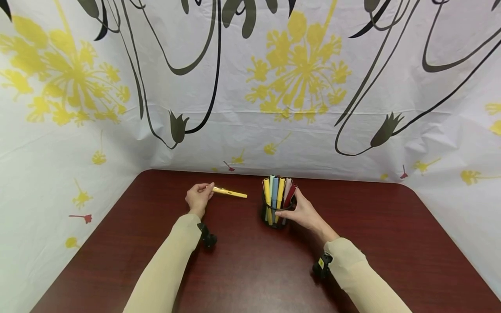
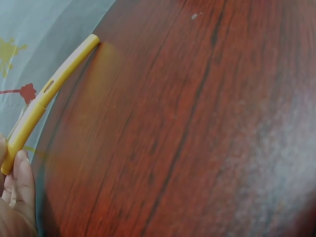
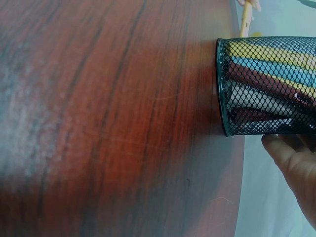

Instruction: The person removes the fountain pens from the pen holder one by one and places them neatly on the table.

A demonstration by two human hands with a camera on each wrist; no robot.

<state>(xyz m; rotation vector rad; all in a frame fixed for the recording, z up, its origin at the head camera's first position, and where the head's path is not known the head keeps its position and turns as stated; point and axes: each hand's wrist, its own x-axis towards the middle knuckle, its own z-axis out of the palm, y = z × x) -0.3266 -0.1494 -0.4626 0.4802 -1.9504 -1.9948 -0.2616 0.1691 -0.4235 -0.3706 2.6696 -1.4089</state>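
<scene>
The left hand (image 1: pixel 198 199) pinches one end of a yellow pen (image 1: pixel 231 192), which points right over the back of the table. In the left wrist view, the yellow pen (image 2: pixel 49 91) shows a clip near the thumb and a small slot in its barrel. A black mesh pen cup (image 1: pixel 264 216) stands upright, with the right hand (image 1: pixel 307 215) gripping its right side near the rim, thumb across the front. Several pens (image 1: pixel 275 191) in yellow, blue, pale green, grey and dark red stand inside. The right wrist view shows the cup's mesh wall (image 3: pixel 266 86); some right fingers are hidden behind it.
A dark red wood-grain table (image 1: pixel 250 265) with rounded back corners lies under both hands. Behind and beside it hangs a white cloth (image 1: pixel 235 95) printed with yellow, olive and red plants. Black wrist cameras sit on both wrists.
</scene>
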